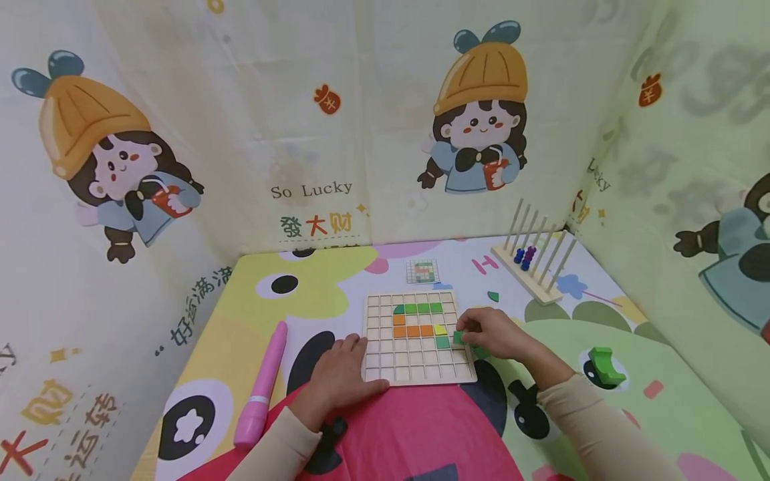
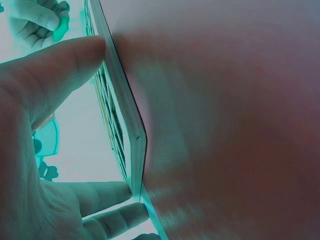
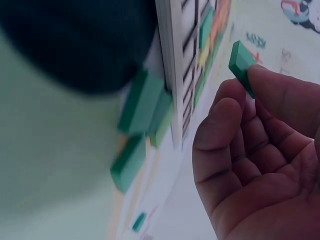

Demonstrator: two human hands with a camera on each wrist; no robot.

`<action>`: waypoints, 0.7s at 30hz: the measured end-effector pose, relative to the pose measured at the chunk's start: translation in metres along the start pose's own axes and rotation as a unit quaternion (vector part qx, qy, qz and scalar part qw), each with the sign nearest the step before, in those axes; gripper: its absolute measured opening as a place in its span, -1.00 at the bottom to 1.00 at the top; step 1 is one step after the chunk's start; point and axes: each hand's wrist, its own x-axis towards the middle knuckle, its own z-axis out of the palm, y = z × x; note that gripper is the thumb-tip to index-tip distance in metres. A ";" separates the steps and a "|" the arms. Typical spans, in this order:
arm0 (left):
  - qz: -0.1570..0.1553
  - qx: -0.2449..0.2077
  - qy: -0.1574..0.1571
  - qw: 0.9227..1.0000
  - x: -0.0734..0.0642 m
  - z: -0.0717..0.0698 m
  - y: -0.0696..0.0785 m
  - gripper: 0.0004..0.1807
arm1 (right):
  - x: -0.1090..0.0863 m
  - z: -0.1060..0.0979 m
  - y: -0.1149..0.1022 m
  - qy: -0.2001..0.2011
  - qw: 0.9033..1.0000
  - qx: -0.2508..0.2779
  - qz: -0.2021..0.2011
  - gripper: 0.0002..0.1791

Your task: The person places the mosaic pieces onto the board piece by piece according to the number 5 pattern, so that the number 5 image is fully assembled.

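Observation:
A wooden grid board [image 1: 379, 357] lies on the patterned cloth. On it are a row of green tiles [image 1: 424, 308], several orange tiles [image 1: 413, 331], a yellow tile [image 1: 440, 330] and a teal-green tile [image 1: 442, 342]. My left hand [image 1: 337, 374] rests at the board's near-left corner, thumb along the near edge and fairly straight fingers against the left side. Between thumb and forefinger, my right hand [image 1: 496, 334] pinches a green tile [image 3: 241, 65] over the board's right edge. Below that hand, loose green tiles [image 3: 142, 102] lie beside the board.
Behind the board lies a small printed pattern card [image 1: 422, 271]. A wooden peg stand [image 1: 529, 280] with dark beads is at the back right, near a single green piece [image 1: 493, 296]. A pink pen-shaped object [image 1: 265, 394] lies left; a green curved block [image 1: 606, 367] sits right.

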 end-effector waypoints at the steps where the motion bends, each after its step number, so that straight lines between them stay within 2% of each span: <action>1: 0.000 0.001 0.001 1.000 0.000 0.000 0.000 0.10 | 0.001 0.003 -0.001 -0.004 1.000 0.002 -0.004 -0.93; 8: 0.001 -0.003 -0.002 1.000 0.000 0.001 -0.002 0.10 | 0.005 0.016 -0.009 -0.019 0.999 -0.006 -0.030 -0.91; 21: 0.004 -0.001 -0.001 1.000 0.001 0.001 -0.002 0.12 | 0.006 0.029 -0.014 -0.041 0.999 -0.014 -0.028 -0.89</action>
